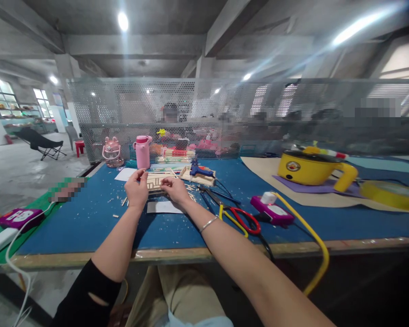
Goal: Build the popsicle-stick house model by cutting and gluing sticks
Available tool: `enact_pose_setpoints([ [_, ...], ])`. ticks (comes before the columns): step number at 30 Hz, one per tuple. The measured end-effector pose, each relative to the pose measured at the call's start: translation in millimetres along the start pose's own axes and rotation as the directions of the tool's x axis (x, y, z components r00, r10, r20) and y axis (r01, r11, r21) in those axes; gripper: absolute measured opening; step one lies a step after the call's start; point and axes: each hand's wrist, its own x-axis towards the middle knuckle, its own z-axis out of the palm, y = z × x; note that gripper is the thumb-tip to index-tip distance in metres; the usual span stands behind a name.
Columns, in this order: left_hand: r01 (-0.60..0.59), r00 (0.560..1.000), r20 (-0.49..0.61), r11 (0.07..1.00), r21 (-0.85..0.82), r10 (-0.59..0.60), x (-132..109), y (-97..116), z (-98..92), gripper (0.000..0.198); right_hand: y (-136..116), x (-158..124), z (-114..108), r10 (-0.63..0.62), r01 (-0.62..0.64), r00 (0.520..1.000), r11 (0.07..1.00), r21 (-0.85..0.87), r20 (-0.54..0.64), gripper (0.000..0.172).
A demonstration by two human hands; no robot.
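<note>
Both my arms reach out over a blue table [88, 222]. My left hand [137, 187] is pinched at the left edge of a small flat frame of wooden sticks [156, 181], thumb and fingers closed on it. My right hand [175, 188] curls over the frame's right side, fingers closed on it. A white sheet of paper [163, 207] lies just in front of the hands. Loose stick pieces and wood crumbs are scattered about them. A blue glue gun [200, 171] rests on a wooden block just behind my right hand.
Scissors with red and yellow handles [240, 219] and a purple box with a yellow cable [271, 211] lie right of my arm. A pink bottle [142, 152] and pink jug [112, 152] stand at the back. A yellow pot [311, 168] sits far right. People sit behind a mesh screen [204, 109].
</note>
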Motion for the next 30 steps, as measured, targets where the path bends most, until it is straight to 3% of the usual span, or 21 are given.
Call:
enact_pose_setpoints([
  [5,-0.008,0.979,0.203,0.999,-0.045,0.017,-6,10,-0.6,0.028,-6,-5,-3,-0.041,0.041,0.998,0.999,-0.002,-0.044,0.018],
  [8,0.052,0.92,0.389,0.999,-0.001,-0.047,-9,7,2.1,0.027,-10,-7,-10,-0.036,0.038,0.996,0.999,0.029,-0.082,0.019],
  [10,0.079,0.881,0.462,0.995,0.062,-0.099,-10,3,5.3,0.024,-12,-8,-16,-0.019,0.022,0.999,0.996,0.09,-0.03,0.023],
  [15,0.12,0.867,0.471,0.986,0.116,-0.161,-12,-8,13.5,0.019,-12,-9,-23,-0.022,-0.05,0.977,0.944,0.326,0.213,0.036],
  [21,0.133,0.89,0.437,0.991,0.027,-0.131,-12,-12,16.0,0.027,-11,-6,-17,0.027,-0.09,0.988,0.9,0.426,0.152,0.035],
  [26,0.128,0.884,0.452,0.992,0.016,-0.121,-15,-5,14.5,0.034,-14,-9,-19,0.051,-0.118,0.98,0.928,0.354,0.191,0.018],
  [30,0.14,0.891,0.434,0.99,0.016,-0.133,-15,-7,16.0,0.039,-20,-13,-21,0.072,-0.109,0.979,0.975,0.193,0.192,0.021],
])
